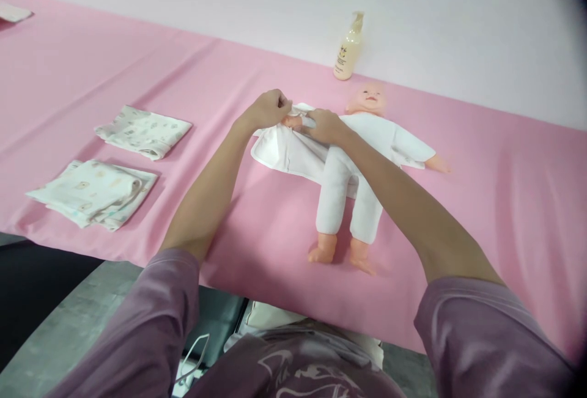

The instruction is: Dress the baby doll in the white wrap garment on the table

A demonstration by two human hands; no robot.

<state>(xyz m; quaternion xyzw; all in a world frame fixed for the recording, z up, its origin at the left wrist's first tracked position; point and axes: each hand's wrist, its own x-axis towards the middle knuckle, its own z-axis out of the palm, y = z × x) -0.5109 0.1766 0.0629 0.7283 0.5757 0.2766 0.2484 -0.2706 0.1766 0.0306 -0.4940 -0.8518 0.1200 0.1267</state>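
Bright, diffuse light lays soft shadows on the pink tablecloth [270, 227]; one foot [361, 255] of the baby doll [376, 132] smears, and blackness rounds the upper right corner

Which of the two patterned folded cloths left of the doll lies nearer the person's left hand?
The back cloth: it lies farther right, closer to the left hand. The other cloth sits nearer the front edge.
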